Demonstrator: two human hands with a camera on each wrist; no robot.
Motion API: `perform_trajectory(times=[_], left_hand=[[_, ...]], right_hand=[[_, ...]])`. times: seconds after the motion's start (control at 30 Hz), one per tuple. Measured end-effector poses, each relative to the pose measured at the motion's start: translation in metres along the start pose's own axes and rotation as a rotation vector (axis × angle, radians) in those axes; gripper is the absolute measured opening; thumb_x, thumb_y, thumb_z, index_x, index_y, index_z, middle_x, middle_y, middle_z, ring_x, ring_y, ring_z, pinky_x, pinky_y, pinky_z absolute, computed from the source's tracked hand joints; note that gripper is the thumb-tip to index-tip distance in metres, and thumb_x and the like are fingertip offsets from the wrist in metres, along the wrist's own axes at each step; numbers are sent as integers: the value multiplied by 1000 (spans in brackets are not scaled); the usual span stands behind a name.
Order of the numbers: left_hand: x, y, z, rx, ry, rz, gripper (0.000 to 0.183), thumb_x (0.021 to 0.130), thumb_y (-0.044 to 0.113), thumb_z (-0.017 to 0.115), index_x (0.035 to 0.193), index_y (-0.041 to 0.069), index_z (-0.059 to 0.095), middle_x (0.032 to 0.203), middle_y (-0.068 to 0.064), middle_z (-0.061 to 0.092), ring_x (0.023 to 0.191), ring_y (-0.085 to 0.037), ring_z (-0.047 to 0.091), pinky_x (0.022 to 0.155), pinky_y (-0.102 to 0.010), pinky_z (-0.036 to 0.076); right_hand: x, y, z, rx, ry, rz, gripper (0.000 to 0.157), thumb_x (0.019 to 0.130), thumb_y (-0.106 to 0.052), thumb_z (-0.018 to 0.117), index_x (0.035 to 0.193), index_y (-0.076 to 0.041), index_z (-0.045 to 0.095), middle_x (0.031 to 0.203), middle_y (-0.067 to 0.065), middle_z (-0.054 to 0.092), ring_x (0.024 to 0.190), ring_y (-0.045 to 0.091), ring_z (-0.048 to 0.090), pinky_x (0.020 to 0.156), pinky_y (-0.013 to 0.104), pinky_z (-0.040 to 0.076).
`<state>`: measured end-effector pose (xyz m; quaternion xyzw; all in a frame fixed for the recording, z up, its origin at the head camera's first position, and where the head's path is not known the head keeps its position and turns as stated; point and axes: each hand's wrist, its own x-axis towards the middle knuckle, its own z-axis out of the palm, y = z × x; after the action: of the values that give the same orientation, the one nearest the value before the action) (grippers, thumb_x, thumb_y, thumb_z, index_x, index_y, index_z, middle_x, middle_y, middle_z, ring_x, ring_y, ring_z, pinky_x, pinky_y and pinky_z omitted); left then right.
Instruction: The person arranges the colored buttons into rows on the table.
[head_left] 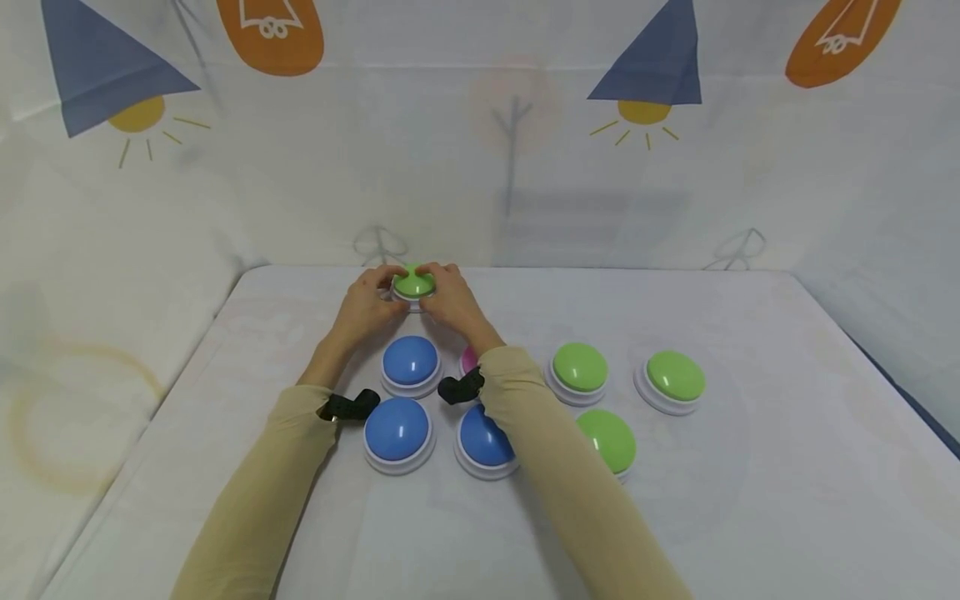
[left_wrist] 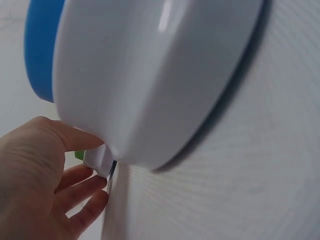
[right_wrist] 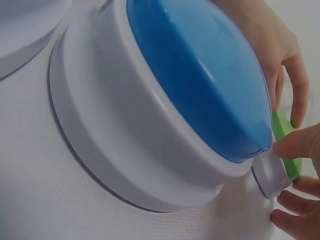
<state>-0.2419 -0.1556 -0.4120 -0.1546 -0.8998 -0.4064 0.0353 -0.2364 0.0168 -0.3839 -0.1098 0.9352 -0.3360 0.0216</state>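
Observation:
At the far edge of the table, a push button with a green dome (head_left: 414, 284) and white base is held between both hands. My left hand (head_left: 366, 307) grips its left side, thumb near and fingers curled over the far side. From the right, my right hand (head_left: 454, 303) grips it the same way. In the right wrist view the green button (right_wrist: 281, 125) shows between the hands, partly behind a large blue button (right_wrist: 200, 75). In the left wrist view a white button base (left_wrist: 125, 75) hides most of it, leaving my left hand (left_wrist: 30, 170) visible at lower left.
Nearer me stand blue buttons (head_left: 410, 360), one partly under my right sleeve (head_left: 562, 467). A pink button (head_left: 468, 360) is mostly hidden by the right wrist. Three green buttons (head_left: 580, 367) stand to the right. A white patterned cloth (head_left: 420, 167) hangs behind the table.

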Motion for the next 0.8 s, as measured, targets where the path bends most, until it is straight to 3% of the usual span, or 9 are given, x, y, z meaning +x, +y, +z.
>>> perform_trajectory(times=[0.47,0.8], left_hand=[[1,4,-3,26,10,21,53,84,12,73,134,8,56,136,-22,52,127,-42,50,104,-59,40],[1,8,-11,37,-21,11,53,86,15,72,136,9,55,143,-20,49,129,-42,49,103,-58,41]], right_hand=[[-1,3,2,46,9,28,53,92,-11,64,143,-13,48,140,19,44,122,30,52,108,41,41],[-6,-1,0,39,12,18,56,91,-10,63,145,-13,47,143,18,43,123,28,52,108,39,41]])
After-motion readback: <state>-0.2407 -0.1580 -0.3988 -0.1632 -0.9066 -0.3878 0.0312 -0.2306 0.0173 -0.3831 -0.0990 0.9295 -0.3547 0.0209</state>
